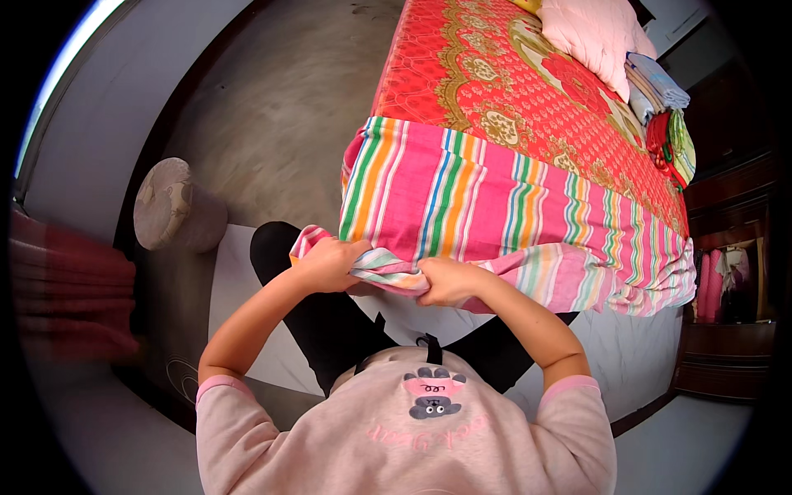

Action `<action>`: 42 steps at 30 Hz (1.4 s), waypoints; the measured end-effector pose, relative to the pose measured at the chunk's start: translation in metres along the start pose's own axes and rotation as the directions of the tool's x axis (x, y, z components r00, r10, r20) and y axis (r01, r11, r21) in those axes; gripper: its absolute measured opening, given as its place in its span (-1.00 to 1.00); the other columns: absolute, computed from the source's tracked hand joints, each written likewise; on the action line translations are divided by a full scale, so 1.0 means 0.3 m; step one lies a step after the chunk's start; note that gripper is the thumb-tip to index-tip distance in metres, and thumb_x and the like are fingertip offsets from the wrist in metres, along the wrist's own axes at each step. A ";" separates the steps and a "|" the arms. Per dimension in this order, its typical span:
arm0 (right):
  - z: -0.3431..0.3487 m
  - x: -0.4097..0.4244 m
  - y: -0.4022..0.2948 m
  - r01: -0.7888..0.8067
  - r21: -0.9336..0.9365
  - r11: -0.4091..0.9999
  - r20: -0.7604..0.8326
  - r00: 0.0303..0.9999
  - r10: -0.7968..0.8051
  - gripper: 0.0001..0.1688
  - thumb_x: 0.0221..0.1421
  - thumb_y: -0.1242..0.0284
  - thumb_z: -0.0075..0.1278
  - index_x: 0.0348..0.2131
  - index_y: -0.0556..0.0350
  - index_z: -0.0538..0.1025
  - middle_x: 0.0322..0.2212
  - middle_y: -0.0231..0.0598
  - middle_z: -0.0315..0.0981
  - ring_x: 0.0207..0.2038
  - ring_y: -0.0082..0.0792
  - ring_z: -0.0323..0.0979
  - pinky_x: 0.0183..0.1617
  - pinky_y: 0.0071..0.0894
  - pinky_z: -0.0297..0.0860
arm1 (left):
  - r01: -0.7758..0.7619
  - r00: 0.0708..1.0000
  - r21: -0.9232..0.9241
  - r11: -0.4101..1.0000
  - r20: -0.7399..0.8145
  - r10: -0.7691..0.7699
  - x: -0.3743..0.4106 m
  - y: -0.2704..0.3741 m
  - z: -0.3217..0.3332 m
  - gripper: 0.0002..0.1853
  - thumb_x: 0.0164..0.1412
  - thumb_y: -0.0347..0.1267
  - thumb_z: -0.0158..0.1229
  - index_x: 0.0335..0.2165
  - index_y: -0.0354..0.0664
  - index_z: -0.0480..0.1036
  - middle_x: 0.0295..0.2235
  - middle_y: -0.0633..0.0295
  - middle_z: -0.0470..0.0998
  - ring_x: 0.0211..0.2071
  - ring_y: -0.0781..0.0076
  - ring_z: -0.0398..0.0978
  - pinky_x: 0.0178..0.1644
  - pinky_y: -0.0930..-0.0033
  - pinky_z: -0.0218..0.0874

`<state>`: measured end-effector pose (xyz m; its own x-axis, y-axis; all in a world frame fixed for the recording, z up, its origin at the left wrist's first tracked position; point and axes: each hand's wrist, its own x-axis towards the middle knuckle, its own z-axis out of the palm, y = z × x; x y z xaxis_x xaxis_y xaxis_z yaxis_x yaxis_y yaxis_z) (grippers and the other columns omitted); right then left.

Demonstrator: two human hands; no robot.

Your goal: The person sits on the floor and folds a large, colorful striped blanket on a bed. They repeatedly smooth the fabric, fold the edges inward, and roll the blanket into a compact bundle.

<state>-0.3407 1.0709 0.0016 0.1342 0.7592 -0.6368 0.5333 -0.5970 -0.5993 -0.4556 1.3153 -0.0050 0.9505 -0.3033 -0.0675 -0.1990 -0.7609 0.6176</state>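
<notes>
A pink cloth with green, orange, white and blue stripes (414, 185) lies across the near end of a bed. Its near edge is bunched and turned over, showing a paler underside. My left hand (332, 263) grips the gathered edge near the bed's left corner, with a short end of cloth sticking out beyond the fist. My right hand (447, 281) is closed on the same edge a little to the right. Between the two fists the cloth runs as a twisted roll. Beyond it, a red patterned bedspread (489, 80) covers the bed.
A round padded stool (164, 204) stands on the floor at left, near a red curtain (74, 284). On the bed's far right are a pink pillow (588, 37) and folded cloths (659, 80). A dark wooden cabinet (724, 365) with an open compartment stands at right.
</notes>
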 end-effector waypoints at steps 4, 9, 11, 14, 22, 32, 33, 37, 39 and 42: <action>-0.053 -0.098 -0.022 0.165 0.071 0.984 -0.325 0.936 -0.134 -0.54 -0.05 0.43 0.12 -0.13 0.29 0.46 -0.32 0.07 0.55 -0.24 -0.08 0.53 -0.18 -0.22 0.40 | 0.018 0.998 0.242 0.970 0.059 -0.033 -0.007 0.055 -0.093 -0.57 -0.03 -0.10 0.33 -0.33 -0.22 0.50 -0.49 0.01 0.58 -0.43 0.00 0.57 -0.32 0.10 0.37; -0.026 -0.116 0.033 0.211 0.374 0.903 -0.120 0.977 -0.178 -0.53 -0.08 0.46 0.17 -0.14 0.29 0.46 -0.34 -0.07 0.54 -0.26 -0.32 0.49 -0.14 -0.32 0.38 | -0.038 0.939 0.419 0.907 0.326 -0.111 0.030 0.105 -0.104 -0.76 -0.14 -0.33 0.25 -0.44 -0.25 0.54 -0.40 0.05 0.59 -0.32 0.02 0.56 -0.26 0.12 0.35; -0.019 -0.105 0.051 0.222 0.398 0.890 -0.098 0.975 -0.200 -0.47 -0.09 0.44 0.21 -0.09 0.26 0.46 -0.29 -0.13 0.55 -0.23 -0.39 0.47 -0.10 -0.37 0.39 | -0.120 0.988 0.310 0.943 0.131 0.083 0.034 0.047 -0.051 -0.75 -0.24 -0.44 0.27 -0.45 -0.30 0.51 -0.36 0.08 0.57 -0.30 0.04 0.55 -0.20 0.14 0.36; 0.003 -0.103 0.100 0.087 0.176 0.980 0.052 0.994 -0.097 -0.43 -0.20 0.37 0.28 -0.14 0.25 0.51 -0.21 -0.09 0.54 -0.20 -0.21 0.51 -0.10 -0.29 0.41 | -0.357 0.920 0.085 0.930 -0.139 0.366 0.039 -0.010 -0.023 -0.74 -0.25 -0.59 0.20 -0.41 -0.35 0.53 -0.41 0.05 0.58 -0.33 -0.05 0.56 -0.19 0.07 0.38; -0.005 -0.212 0.183 -0.084 0.031 0.996 -0.138 0.987 0.088 -0.48 -0.28 0.26 0.16 -0.30 0.26 0.58 -0.40 0.11 0.57 -0.30 0.03 0.54 -0.20 -0.11 0.43 | 0.070 0.978 0.154 0.986 0.184 -0.098 0.059 0.026 -0.074 -0.81 -0.19 -0.44 0.23 -0.48 -0.28 0.51 -0.50 -0.09 0.56 -0.38 -0.13 0.53 -0.26 0.01 0.34; 0.009 -0.320 0.357 -0.271 -0.037 0.962 -0.051 0.962 0.269 -0.56 -0.28 0.32 0.21 -0.32 0.20 0.59 -0.38 0.01 0.58 -0.27 -0.07 0.55 -0.18 -0.21 0.43 | 0.094 0.961 0.245 0.965 0.229 -0.152 0.063 -0.021 -0.036 -0.79 -0.07 -0.38 0.20 -0.47 -0.36 0.51 -0.47 -0.14 0.57 -0.38 -0.12 0.54 -0.24 0.03 0.35; 0.001 -0.340 0.368 -0.247 0.040 0.968 -0.031 0.968 0.248 -0.56 -0.27 0.32 0.21 -0.33 0.22 0.58 -0.39 0.02 0.58 -0.29 -0.09 0.55 -0.21 -0.20 0.42 | 0.099 0.960 0.241 0.966 0.234 -0.157 0.066 -0.020 -0.032 -0.79 -0.07 -0.38 0.19 -0.47 -0.36 0.51 -0.47 -0.15 0.56 -0.37 -0.12 0.54 -0.24 0.03 0.35; -0.015 -0.416 0.381 -0.216 0.221 0.951 -0.003 0.975 0.223 -0.46 -0.20 0.20 0.29 -0.30 0.28 0.55 -0.39 -0.06 0.54 -0.31 -0.26 0.50 -0.25 -0.29 0.35 | 0.080 0.960 0.170 0.982 0.254 -0.122 0.094 -0.035 -0.006 -0.71 -0.04 -0.32 0.25 -0.42 -0.39 0.49 -0.46 -0.15 0.56 -0.35 -0.13 0.54 -0.23 0.03 0.34; -0.011 -0.443 0.387 -0.224 0.248 0.942 0.001 0.973 0.231 -0.39 -0.17 0.14 0.32 -0.26 0.29 0.53 -0.38 -0.10 0.51 -0.29 -0.30 0.47 -0.23 -0.35 0.33 | 0.087 0.958 0.148 0.985 0.260 -0.124 0.106 -0.029 -0.008 -0.63 -0.02 -0.22 0.31 -0.41 -0.37 0.49 -0.47 -0.14 0.56 -0.38 -0.10 0.55 -0.25 0.05 0.34; 0.004 -0.525 0.434 -0.129 0.295 0.947 -0.103 0.981 0.166 -0.35 -0.13 0.11 0.34 -0.24 0.29 0.50 -0.38 -0.13 0.47 -0.29 -0.37 0.41 -0.20 -0.40 0.29 | 0.251 0.895 0.059 0.966 0.367 -0.255 0.138 0.033 -0.068 -0.50 -0.03 -0.10 0.38 -0.36 -0.36 0.49 -0.48 -0.13 0.56 -0.42 -0.06 0.54 -0.27 0.12 0.32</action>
<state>-0.2935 0.8732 0.0232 0.3057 0.6724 -0.6742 0.2416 -0.7396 -0.6281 -0.4134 1.3069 0.0142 0.8135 -0.2877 -0.5055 0.0326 -0.8452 0.5335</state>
